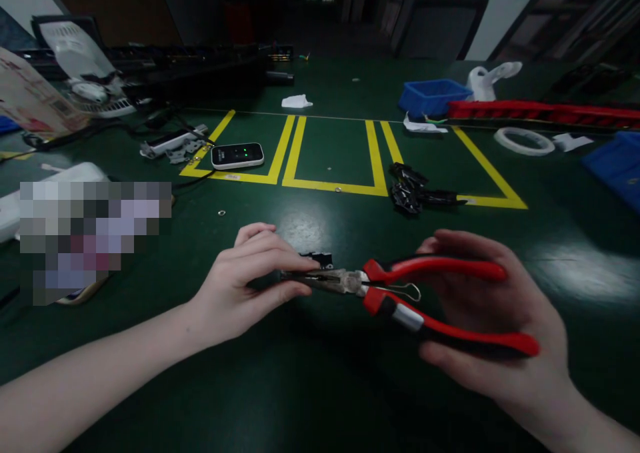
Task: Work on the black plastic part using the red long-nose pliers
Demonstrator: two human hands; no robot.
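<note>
My right hand is closed around the needle-nose pliers, which have red and black handles spread apart and a bent wire spring between them. The jaws point left, toward my left hand. Fingers and thumb of that hand are pinched at the jaw tips, around a small black part that shows just above the jaws. My fingers cover much of this part, so I cannot tell whether the jaws grip it. Both hands are above the green tabletop.
Yellow tape outlines mark the table ahead. Beyond my hands lie a pile of black parts, a device with green lights and a small metal ring. A blue bin, a tape roll and a red strip are at right.
</note>
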